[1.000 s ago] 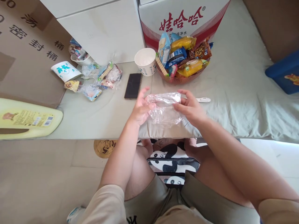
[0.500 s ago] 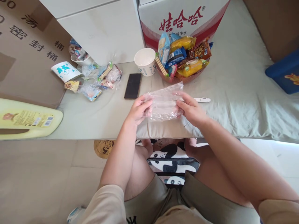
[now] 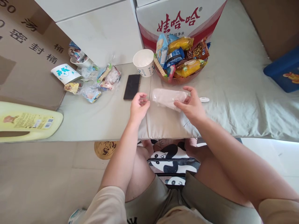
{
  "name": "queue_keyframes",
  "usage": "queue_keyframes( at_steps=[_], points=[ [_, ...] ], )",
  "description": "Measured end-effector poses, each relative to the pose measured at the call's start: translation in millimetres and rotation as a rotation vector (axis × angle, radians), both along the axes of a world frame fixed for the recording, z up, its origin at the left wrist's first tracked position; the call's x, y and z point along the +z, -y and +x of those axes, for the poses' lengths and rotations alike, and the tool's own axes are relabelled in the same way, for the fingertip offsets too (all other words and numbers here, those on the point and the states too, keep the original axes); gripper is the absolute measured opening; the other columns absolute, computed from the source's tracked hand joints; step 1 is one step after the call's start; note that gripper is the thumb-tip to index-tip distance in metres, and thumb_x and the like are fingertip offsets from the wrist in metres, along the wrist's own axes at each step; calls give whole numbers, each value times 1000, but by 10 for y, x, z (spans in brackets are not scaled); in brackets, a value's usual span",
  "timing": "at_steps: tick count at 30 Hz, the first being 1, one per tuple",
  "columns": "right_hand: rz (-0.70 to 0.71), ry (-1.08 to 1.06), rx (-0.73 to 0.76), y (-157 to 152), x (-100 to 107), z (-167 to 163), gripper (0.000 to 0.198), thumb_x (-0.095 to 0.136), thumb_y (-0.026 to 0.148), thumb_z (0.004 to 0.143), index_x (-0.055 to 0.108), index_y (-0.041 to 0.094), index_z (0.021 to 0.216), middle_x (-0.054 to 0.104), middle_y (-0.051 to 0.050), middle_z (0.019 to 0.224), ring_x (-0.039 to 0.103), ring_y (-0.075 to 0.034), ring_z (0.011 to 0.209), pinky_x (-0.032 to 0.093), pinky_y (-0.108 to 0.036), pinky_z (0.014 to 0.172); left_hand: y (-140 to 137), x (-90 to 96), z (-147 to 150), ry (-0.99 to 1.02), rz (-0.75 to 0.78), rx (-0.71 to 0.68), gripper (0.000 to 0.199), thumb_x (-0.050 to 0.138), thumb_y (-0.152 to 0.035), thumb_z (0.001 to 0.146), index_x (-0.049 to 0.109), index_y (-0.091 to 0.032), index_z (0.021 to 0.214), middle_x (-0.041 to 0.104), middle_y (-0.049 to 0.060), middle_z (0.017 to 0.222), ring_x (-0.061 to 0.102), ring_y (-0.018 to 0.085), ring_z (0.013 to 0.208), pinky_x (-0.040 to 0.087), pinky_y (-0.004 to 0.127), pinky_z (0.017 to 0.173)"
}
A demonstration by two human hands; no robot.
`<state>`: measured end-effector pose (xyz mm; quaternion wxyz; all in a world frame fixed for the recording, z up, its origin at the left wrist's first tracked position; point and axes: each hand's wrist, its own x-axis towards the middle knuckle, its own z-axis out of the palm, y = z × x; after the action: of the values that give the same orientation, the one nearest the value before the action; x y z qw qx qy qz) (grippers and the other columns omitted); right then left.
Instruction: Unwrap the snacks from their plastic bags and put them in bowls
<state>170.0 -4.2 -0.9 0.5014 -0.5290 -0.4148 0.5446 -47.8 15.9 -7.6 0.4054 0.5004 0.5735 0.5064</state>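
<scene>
My right hand (image 3: 192, 107) grips a crinkled clear plastic bag (image 3: 163, 97) by its right end, thumb in front. The bag looks folded into a long, whitish bundle and is held above the cloth-covered surface; whether anything is inside I cannot tell. To its left, my left hand (image 3: 139, 107) is apart from the bag, its fingers loosely curled and the thumb separate, with nothing in them. A dark phone (image 3: 132, 87) lies just behind my left hand. Partly behind my right hand is a small white object (image 3: 205, 100).
Packaged snacks fill a brown bowl (image 3: 174, 80) behind the bag. A white paper cup (image 3: 143, 63) stands beside it. Wrappers (image 3: 91, 93) and a tipped paper cup (image 3: 65, 73) lie at left, near a yellow jug (image 3: 30, 121). A blue container (image 3: 282, 73) is at right.
My left hand has let go of the plastic bag and moved slightly left. The bag, spread between both hands before, is now a narrower bundle in my right hand alone.
</scene>
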Motion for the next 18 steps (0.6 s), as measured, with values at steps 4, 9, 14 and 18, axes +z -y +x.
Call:
queue_keyframes(
  at_steps=[4, 9, 14, 18],
  points=[
    [118, 136, 3, 18, 56, -29, 18, 69, 33, 75, 56, 23, 82, 59, 1, 78, 52, -14, 71, 41, -31, 70, 67, 39, 74, -26, 126, -40, 22, 76, -30, 77, 60, -22, 91, 63, 1, 87, 62, 14, 81, 52, 27, 78],
    [177, 1, 296, 98, 86, -162, 20, 67, 40, 79, 57, 23, 83, 63, 1, 82, 56, -15, 77, 44, -32, 74, 201, 85, 272, 157, -30, -414, 60, 85, -56, 68, 62, -24, 113, 70, 8, 116, 67, 22, 110, 53, 33, 94],
    [77, -156, 300, 35, 43, -257, 25, 65, 41, 79, 62, 22, 96, 68, -1, 89, 63, -16, 82, 50, -32, 77, 145, 13, 280, 195, -91, -235, 50, 87, -55, 64, 66, -21, 94, 71, 2, 89, 66, 16, 83, 53, 28, 77],
    [-6, -50, 181, -34, 56, -247, 16, 60, 34, 81, 60, 22, 91, 68, -1, 86, 62, -14, 72, 48, -29, 71, 35, -9, 92, 225, -20, 55, 44, 87, -47, 64, 59, -22, 86, 63, -4, 78, 58, 10, 71, 49, 23, 71]
  ],
)
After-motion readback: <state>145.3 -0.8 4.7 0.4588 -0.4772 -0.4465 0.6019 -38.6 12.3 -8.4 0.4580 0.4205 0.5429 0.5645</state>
